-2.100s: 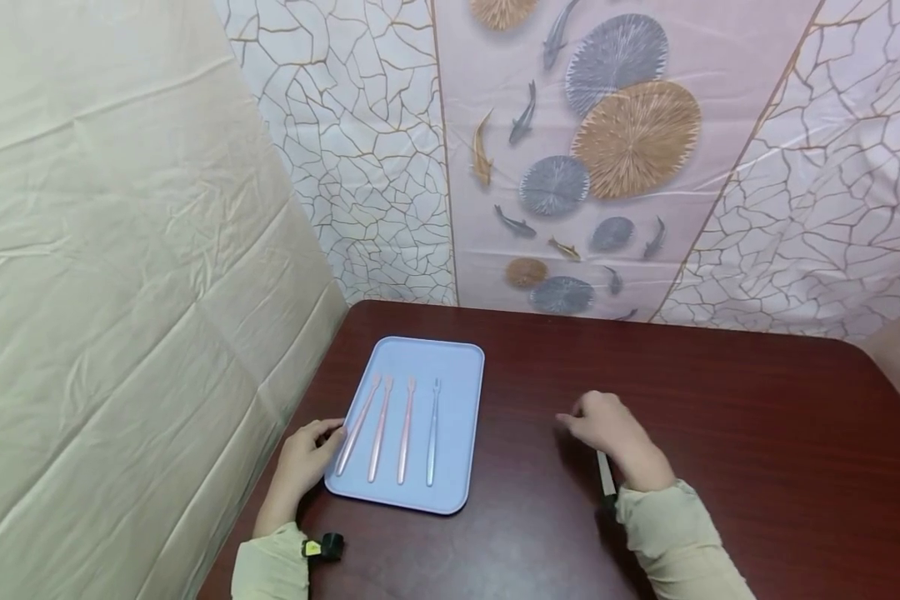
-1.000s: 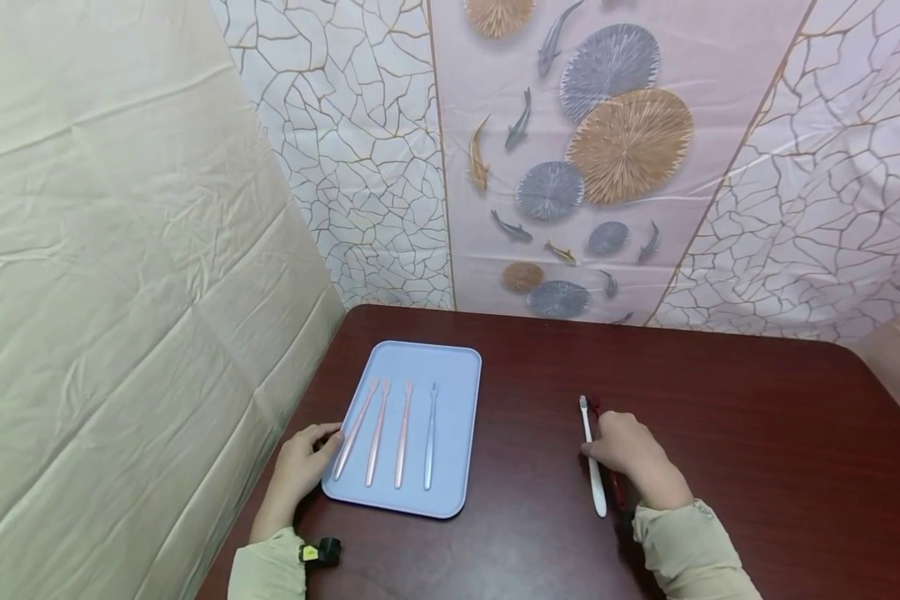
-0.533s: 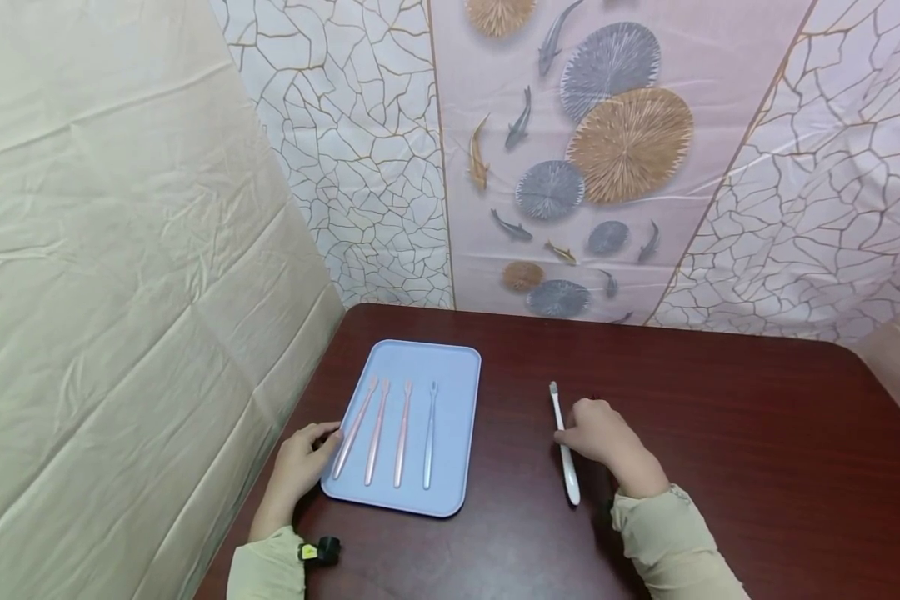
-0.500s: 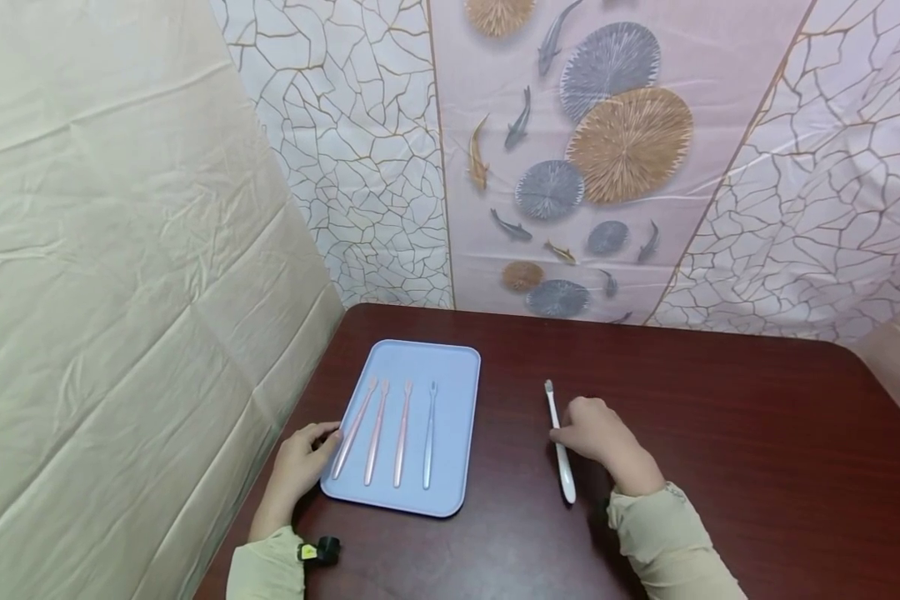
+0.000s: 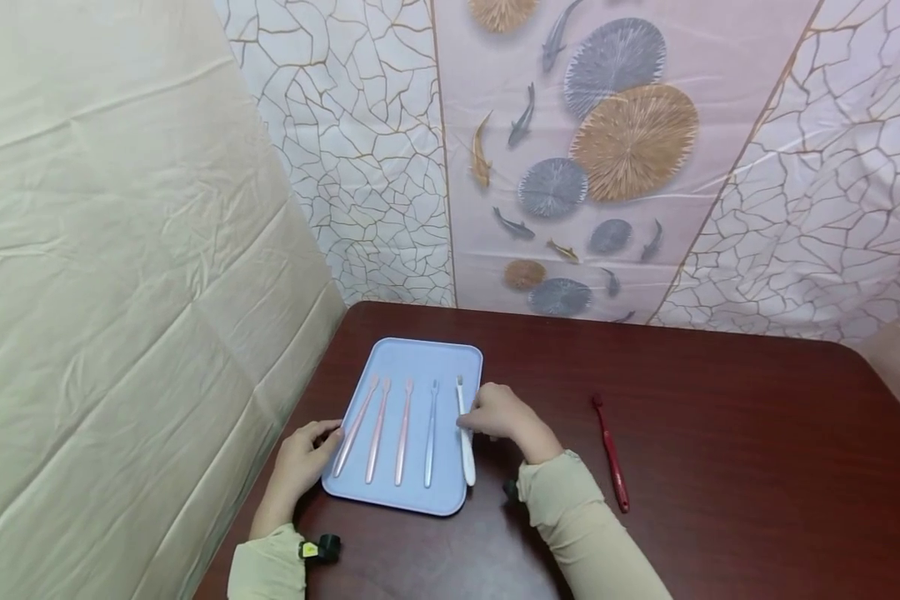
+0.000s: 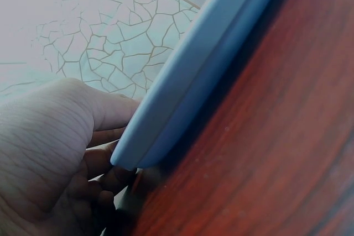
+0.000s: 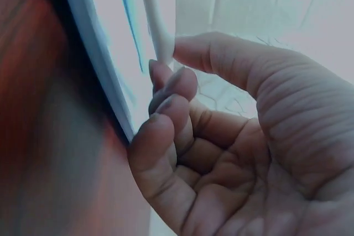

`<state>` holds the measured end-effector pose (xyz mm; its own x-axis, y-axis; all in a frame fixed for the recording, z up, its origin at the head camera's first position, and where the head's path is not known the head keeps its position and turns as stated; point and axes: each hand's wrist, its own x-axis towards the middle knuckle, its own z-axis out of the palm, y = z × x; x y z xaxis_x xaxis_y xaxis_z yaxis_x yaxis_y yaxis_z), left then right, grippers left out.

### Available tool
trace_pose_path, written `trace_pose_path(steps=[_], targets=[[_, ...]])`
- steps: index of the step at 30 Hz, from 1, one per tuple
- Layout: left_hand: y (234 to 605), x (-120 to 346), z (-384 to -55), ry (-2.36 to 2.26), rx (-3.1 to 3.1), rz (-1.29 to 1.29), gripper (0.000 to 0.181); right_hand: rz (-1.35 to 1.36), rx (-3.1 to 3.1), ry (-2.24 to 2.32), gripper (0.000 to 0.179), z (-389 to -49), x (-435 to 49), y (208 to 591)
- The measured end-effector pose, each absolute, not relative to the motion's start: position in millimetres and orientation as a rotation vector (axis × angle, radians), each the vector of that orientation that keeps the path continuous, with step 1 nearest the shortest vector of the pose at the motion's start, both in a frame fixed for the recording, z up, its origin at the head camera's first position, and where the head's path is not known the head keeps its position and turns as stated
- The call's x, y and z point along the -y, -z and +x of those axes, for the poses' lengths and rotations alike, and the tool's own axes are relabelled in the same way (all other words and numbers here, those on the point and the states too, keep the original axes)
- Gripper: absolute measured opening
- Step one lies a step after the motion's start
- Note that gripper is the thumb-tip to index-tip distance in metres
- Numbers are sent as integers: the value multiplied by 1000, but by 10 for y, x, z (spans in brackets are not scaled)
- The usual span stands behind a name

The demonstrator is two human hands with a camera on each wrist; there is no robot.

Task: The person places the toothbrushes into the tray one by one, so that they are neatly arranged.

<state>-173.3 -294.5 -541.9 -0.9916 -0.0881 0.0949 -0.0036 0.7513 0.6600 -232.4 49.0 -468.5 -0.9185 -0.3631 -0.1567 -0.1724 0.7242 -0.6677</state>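
Note:
My right hand (image 5: pixel 495 412) pinches a white toothbrush (image 5: pixel 467 454) between thumb and fingertips, over the right side of a light blue tray (image 5: pixel 420 354). In the right wrist view the white handle (image 7: pixel 159 17) runs up from the pinch. My left hand (image 5: pixel 300 458) holds the tray's left edge; in the left wrist view the thumb lies at the rim (image 6: pixel 166 81) with fingers curled beneath it. On the tray three pink toothbrushes (image 5: pixel 377 433) and a blue toothbrush (image 5: pixel 431 433) lie side by side, bristle ends toward the far edge.
A red toothbrush (image 5: pixel 610 454) lies on the dark wooden table (image 5: pixel 720 433) to the right of my right arm. A beige cloth wall (image 5: pixel 157 292) closes the left side. A patterned curtain (image 5: pixel 555 208) hangs behind the table.
My right hand has picked up the white toothbrush from beside the red one and carried it left to the tray, uncovering the red one. My left hand has stayed at the tray edge.

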Motion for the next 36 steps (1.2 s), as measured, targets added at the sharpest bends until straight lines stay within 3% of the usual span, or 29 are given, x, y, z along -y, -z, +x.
trace_pose_path(steps=[15, 24, 30, 36], targets=[[5419, 2943, -1732, 1065, 2810, 51, 30, -255, -2884, 743, 40, -2262, -85, 4895], [5451, 2957, -1704, 1077, 2800, 56, 31, -324, -2895, 766, 45, -2218, -103, 4913], [5462, 2952, -1703, 1080, 2791, 50, 30, -411, -2947, 802, 37, -2182, -323, 4700], [5439, 2948, -1727, 1112, 2793, 71, 30, -441, -2985, 726, 24, -2200, -985, 4519]])
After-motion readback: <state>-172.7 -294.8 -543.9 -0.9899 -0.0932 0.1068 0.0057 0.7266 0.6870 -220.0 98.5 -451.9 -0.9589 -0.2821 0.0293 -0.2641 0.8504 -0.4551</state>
